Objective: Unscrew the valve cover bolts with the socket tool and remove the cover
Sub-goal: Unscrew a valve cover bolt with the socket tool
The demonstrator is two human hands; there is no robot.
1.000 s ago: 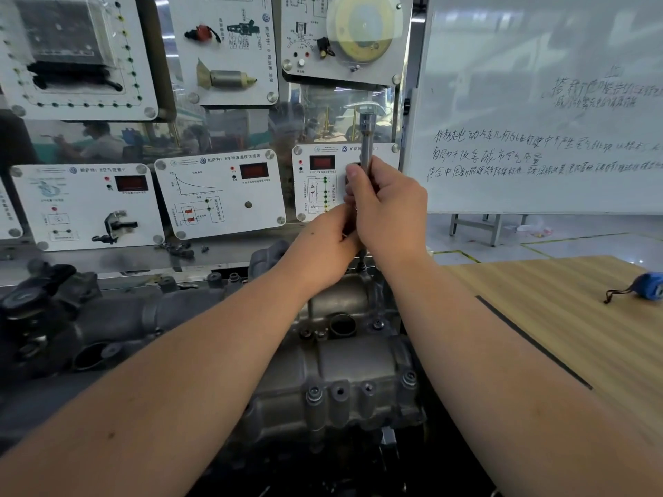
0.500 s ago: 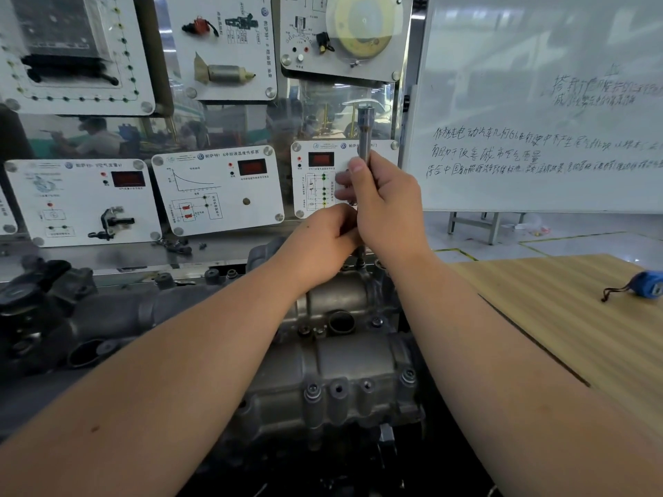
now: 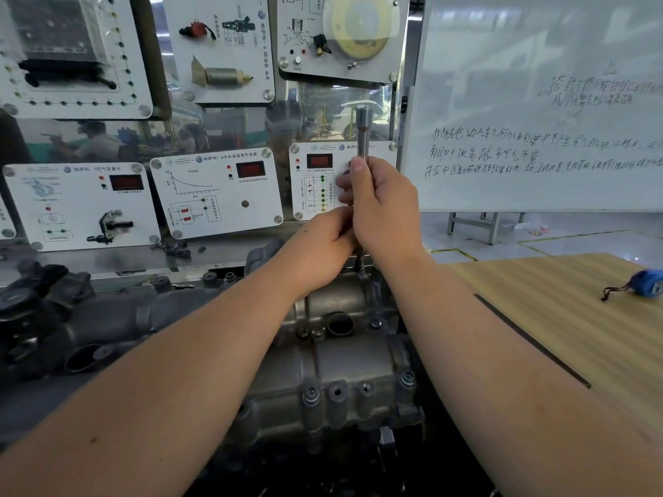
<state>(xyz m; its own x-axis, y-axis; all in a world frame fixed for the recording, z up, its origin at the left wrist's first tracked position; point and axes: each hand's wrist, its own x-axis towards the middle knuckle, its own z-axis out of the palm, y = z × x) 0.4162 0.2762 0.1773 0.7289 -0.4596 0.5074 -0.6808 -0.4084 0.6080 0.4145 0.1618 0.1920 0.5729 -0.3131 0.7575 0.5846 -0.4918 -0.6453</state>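
A long steel socket tool (image 3: pixel 363 134) stands upright over the far edge of the grey cast valve cover (image 3: pixel 333 367). My right hand (image 3: pixel 385 209) grips its shaft with the thumb pointing up along it. My left hand (image 3: pixel 323 242) is curled round the shaft just below, touching the right hand. The tool's lower end (image 3: pixel 360 261) shows as a dark tip at the cover's back rim; the bolt under it is hidden. Bolts (image 3: pixel 310 395) (image 3: pixel 408 378) sit along the cover's near edge.
A panel of white sensor display boards (image 3: pixel 215 191) stands right behind the engine. A whiteboard (image 3: pixel 538 102) is at the right. A wooden table (image 3: pixel 559 317) to the right carries a blue tape measure (image 3: pixel 645 283). Dark engine parts (image 3: pixel 39 303) lie at the left.
Both hands stay on the upright tool at the same bolt; the view has shifted slightly and the hands' grip has turned a little.
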